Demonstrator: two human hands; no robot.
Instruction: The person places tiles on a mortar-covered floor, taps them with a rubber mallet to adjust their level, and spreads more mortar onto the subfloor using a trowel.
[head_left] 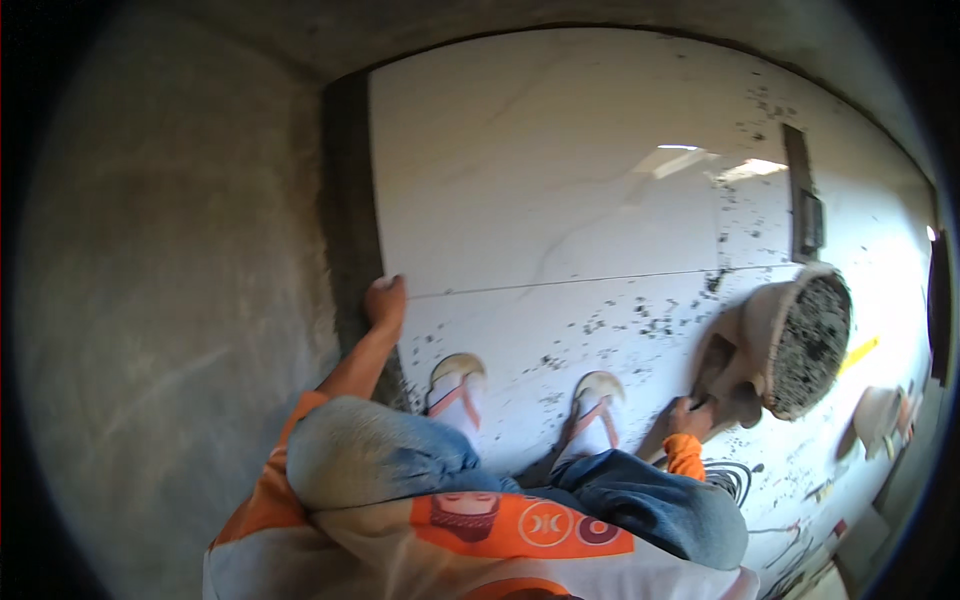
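Observation:
My left hand [386, 300] is at the joint by the left edge of a white marbled tile [500, 170], beside a dark mortar strip [348, 170]; its fingers are curled, and what they hold is unclear. My right hand [693, 420] is closed on the dark handle of a trowel-like tool [716, 362], lower right, just left of a pale bucket [760, 335] full of grey mortar. Dark crumbs lie scattered over the tiles around my sandalled feet [455, 390].
A long dark metal tool [800, 195] lies on the upper right tiles. A yellow item [860, 350], coiled cable [730, 480] and a smaller pale container [875, 420] with tools are on the right. A bare grey concrete wall [170, 300] borders the left.

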